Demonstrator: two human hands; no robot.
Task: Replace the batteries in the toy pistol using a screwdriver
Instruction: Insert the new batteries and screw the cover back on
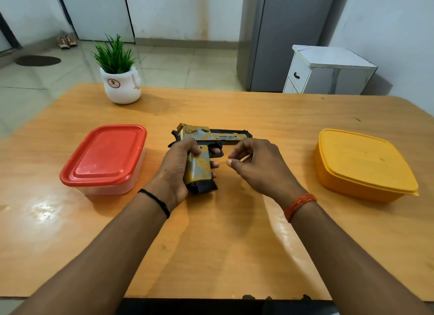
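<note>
A person's left hand (179, 164) grips the yellow-and-black toy pistol (202, 154) by its handle at the middle of a wooden table (211, 244), barrel pointing to the person's right.

The right hand (256, 164) hovers just beside the trigger guard, fingers loosely curled, thumb and forefinger near each other, holding nothing. A red-lidded container (103, 157) sits to the left, a closed yellow container (361, 166) to the right, both well apart from the pistol. A potted plant (119, 79) stands near the table's far edge.
</note>
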